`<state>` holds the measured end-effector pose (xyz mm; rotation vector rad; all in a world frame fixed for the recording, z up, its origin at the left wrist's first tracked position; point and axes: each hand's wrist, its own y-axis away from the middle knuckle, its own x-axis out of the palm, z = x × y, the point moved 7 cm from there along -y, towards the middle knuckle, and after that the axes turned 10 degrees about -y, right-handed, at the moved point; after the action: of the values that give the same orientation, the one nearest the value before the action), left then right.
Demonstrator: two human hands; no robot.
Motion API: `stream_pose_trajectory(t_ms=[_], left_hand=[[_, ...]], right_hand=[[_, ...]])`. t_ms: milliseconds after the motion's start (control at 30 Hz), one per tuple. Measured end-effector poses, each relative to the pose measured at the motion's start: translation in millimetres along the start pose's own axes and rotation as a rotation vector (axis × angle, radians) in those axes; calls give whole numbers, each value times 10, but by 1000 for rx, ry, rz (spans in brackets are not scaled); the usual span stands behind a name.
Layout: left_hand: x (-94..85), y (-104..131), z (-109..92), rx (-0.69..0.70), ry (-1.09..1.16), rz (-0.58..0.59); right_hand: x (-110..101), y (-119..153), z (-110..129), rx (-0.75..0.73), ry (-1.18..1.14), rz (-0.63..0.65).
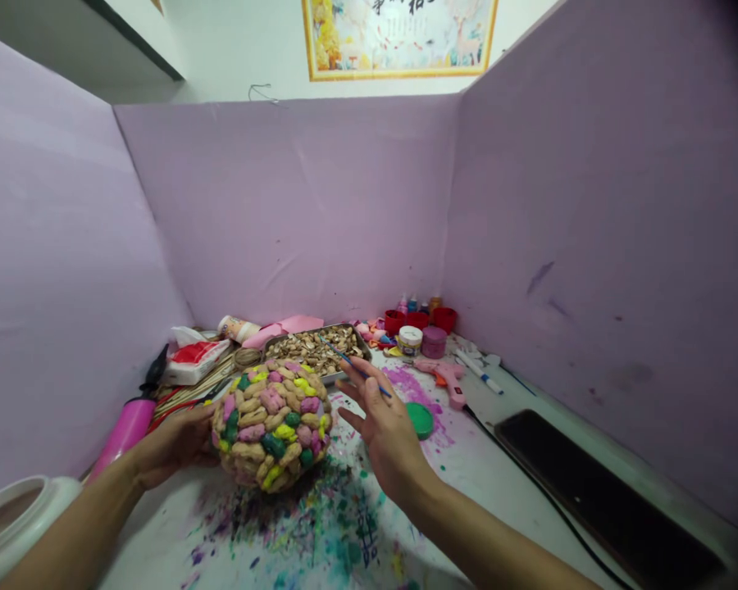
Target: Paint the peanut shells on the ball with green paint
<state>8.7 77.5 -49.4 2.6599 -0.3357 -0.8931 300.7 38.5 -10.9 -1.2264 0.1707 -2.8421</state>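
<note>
single head-worn view, forward and down, close above table, facing lilac panels

Craft workshop, perhaps: paint-spattered table

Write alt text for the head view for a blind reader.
A person's left hand holds a round craft piece covered in peanut shells, some pink, yellow or green, while the right hand holds a thin blue paintbrush. A metal tray of shell pieces sits behind the piece on a paint-stained table; a pink glue gun lies to the right.
</note>
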Motion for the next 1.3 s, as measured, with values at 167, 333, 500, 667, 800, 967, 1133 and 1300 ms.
stream_pose_trajectory(t_ms=[167, 333, 500, 667, 800, 967, 1133, 1300], left_hand=[[100, -37, 62, -29, 355, 166], [97, -28, 71, -27, 368, 134], [74, 14, 46, -55, 348, 83], [121, 106, -63, -101, 233, 114], [176, 175, -146, -129, 136, 112], [207, 160, -149, -151, 71, 75], [194, 98, -72, -177, 69, 47], [174, 97, -52, -167, 79, 61]], right_hand=[[-15, -63, -91, 8, 15, -11], [4, -72, -140, 7, -29, 33], [-17, -94, -96, -5, -29, 40], [-52, -117, -59, 0, 12, 5], [-87, -131, -130, 15, 36, 14], [-157, -173, -48, -67, 172, -16], [-139, -175, 352, -261, 228, -38], [-134, -191, 383, -230, 160, -55]])
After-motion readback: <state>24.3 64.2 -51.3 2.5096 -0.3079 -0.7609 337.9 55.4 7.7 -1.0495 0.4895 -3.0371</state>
